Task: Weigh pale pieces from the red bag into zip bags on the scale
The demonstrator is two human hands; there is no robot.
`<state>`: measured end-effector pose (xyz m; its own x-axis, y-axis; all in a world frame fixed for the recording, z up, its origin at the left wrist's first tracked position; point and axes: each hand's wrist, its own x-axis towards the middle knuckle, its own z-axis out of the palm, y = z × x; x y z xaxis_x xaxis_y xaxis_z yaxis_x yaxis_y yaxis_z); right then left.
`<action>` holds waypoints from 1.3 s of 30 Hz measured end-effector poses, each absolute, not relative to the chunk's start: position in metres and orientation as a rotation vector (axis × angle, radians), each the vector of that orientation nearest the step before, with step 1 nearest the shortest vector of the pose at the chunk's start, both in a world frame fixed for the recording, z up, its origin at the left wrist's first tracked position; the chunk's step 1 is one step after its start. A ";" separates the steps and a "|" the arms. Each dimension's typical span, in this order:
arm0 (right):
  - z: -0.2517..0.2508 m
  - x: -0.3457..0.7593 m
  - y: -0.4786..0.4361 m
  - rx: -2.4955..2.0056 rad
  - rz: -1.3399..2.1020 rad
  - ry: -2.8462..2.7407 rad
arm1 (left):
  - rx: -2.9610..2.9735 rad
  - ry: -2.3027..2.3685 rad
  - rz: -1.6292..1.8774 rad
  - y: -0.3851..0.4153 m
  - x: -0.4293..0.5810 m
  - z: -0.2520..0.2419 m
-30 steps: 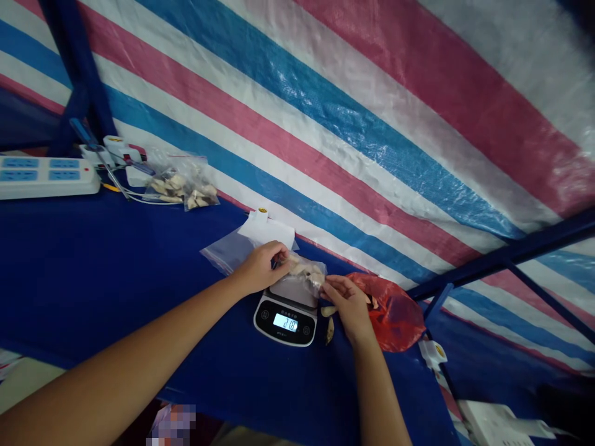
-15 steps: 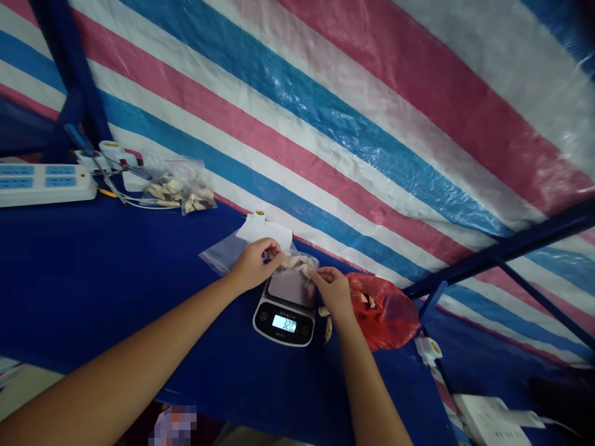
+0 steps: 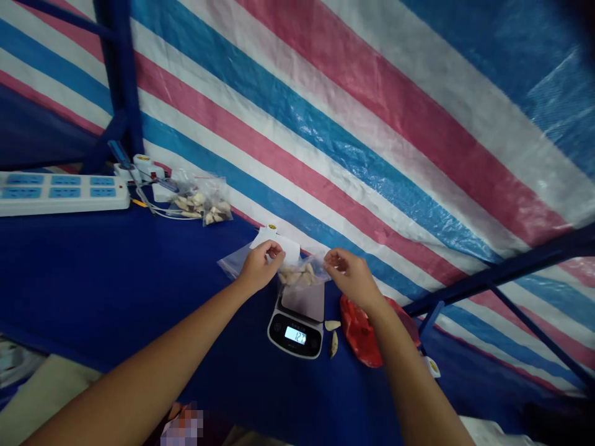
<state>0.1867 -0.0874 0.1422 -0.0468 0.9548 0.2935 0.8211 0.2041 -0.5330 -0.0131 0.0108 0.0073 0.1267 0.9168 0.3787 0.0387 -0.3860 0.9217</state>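
My left hand [image 3: 259,267] and my right hand [image 3: 352,278] each pinch one top corner of a small clear bag [image 3: 298,273] filled with pale, wedge-shaped pieces. The bag hangs between them just above the platform of a small digital scale [image 3: 297,319], whose lit display shows digits. Two loose pale pieces [image 3: 333,334] lie on the blue table cover to the right of the scale. A red plastic bag [image 3: 361,328] lies beside them, partly behind my right forearm.
Empty clear bags and a white paper slip [image 3: 242,260] lie behind the scale. Further left are filled clear bags [image 3: 202,203], a white power strip [image 3: 60,193] and cables. A striped tarp [image 3: 372,124] forms the back wall, with blue metal frame bars [image 3: 502,272] at right.
Both hands have lifted the clear bag off the scale's platform, with my right hand moving up and right to its far corner. The display reading has changed. The camera view shifted slightly.
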 end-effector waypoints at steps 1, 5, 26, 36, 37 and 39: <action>0.148 0.185 -0.088 -1.636 0.284 -1.919 | 1.587 0.946 1.350 0.010 -0.014 0.009; 0.170 0.179 -0.093 -1.562 0.414 -1.920 | 1.576 0.793 1.243 0.003 -0.021 0.020; 0.187 0.173 -0.112 -1.422 0.510 -1.800 | 1.422 0.358 0.985 -0.007 -0.016 0.029; 0.056 0.214 -0.132 -1.657 0.505 -1.001 | 1.270 0.724 1.258 0.017 -0.020 0.019; 0.049 0.221 -0.142 -1.705 0.395 -1.002 | 1.294 0.752 1.272 0.018 -0.019 0.016; 0.041 0.233 -0.162 -1.807 0.227 -1.079 | 1.358 0.794 1.279 0.019 -0.017 0.010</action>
<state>0.2332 -0.1618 0.0411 0.5879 0.7525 0.2968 0.5694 -0.1242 -0.8126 -0.0172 0.0189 0.0103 0.2050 0.9444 0.2573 -0.1882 -0.2199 0.9572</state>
